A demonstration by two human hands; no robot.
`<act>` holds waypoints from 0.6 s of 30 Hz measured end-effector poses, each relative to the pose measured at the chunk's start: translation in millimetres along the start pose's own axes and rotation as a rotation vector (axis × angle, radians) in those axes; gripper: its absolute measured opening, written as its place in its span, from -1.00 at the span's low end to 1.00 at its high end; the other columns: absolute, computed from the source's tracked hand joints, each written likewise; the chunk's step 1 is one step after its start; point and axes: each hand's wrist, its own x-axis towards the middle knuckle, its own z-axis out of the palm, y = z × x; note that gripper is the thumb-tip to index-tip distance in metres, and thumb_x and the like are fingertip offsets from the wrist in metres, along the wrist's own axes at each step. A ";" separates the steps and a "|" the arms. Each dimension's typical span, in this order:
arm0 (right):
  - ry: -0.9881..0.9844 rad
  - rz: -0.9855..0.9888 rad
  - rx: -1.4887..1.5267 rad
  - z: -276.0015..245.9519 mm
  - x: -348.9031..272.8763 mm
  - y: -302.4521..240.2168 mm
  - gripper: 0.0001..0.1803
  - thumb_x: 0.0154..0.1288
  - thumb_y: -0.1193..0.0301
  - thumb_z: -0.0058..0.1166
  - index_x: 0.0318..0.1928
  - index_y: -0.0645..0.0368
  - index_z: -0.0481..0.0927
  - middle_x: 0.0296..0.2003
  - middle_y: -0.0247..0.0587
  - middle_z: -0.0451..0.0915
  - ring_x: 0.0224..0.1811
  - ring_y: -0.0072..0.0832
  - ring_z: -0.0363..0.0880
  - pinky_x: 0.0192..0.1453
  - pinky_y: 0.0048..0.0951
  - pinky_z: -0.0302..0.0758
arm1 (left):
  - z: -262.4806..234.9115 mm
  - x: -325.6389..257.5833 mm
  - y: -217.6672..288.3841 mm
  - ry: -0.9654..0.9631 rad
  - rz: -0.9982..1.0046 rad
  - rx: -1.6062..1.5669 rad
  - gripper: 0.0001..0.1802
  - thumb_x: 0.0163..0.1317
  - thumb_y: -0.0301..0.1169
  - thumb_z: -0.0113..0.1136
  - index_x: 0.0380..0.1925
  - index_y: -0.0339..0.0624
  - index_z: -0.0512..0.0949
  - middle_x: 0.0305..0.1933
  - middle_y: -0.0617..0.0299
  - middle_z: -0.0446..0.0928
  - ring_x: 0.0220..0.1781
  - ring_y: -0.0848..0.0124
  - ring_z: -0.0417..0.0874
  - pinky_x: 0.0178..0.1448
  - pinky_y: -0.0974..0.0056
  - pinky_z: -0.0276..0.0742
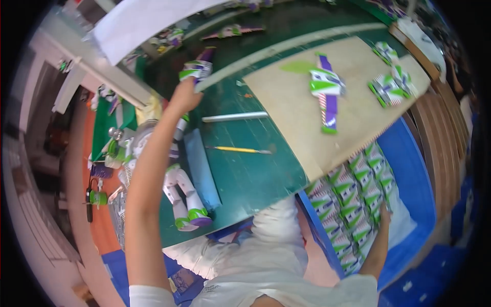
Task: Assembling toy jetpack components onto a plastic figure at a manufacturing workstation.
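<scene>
My left hand (187,95) reaches to the far left of the green table, closed on a white, green and purple toy wing pack (196,69). My right hand (384,214) is down in the blue bin (417,174) at the right, against the rows of white-and-green toy pieces (353,194); its fingers are too small and blurred to read. On the beige board (286,97) lies another wing pack (327,87) with both purple wings spread. Further right on the board sit white-and-green toy parts (389,89). Partly behind my left forearm, a white-and-green toy figure (184,194) lies on the table.
A yellow pen-like tool (238,149) and a white stick (235,117) lie on the green table (245,179). Beside the figure is a blue strip (202,166). Beyond a pale raised edge, a dark green surface carries more winged pieces (232,32). Brown boards (437,133) stand at right.
</scene>
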 end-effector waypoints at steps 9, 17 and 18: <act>0.365 -0.419 0.166 -27.9 -55.2 -32.5 -0.25 0.11 0.06 0.14 0.25 0.14 0.27 0.24 0.05 0.24 0.28 -0.05 0.21 0.31 -0.13 0.17 | 56.2 90.0 -67.7 -0.440 -0.426 0.262 -0.50 -0.07 -0.38 0.24 -0.04 -0.30 0.53 0.11 -0.07 0.47 0.07 0.11 0.56 0.14 0.13 0.47; 0.428 -1.129 0.624 -74.7 -183.6 -191.5 -0.54 0.25 0.45 0.02 0.16 0.26 0.34 0.16 -0.04 0.32 0.19 -0.23 0.31 0.21 -0.30 0.27 | -14.1 91.9 -67.0 -0.192 -0.639 -0.598 -0.71 -0.08 -0.54 0.25 -0.27 -0.38 0.54 -0.22 -0.01 0.58 -0.31 0.26 0.69 -0.45 0.20 0.65; 0.406 -1.159 0.668 -90.9 -230.1 -216.0 -0.58 0.26 0.47 0.01 0.13 0.26 0.37 0.15 -0.07 0.33 0.18 -0.26 0.31 0.17 -0.34 0.30 | -24.0 84.2 -59.3 -0.189 -0.640 -0.610 -0.71 -0.08 -0.54 0.25 -0.27 -0.38 0.54 -0.22 -0.01 0.58 -0.31 0.26 0.69 -0.45 0.20 0.65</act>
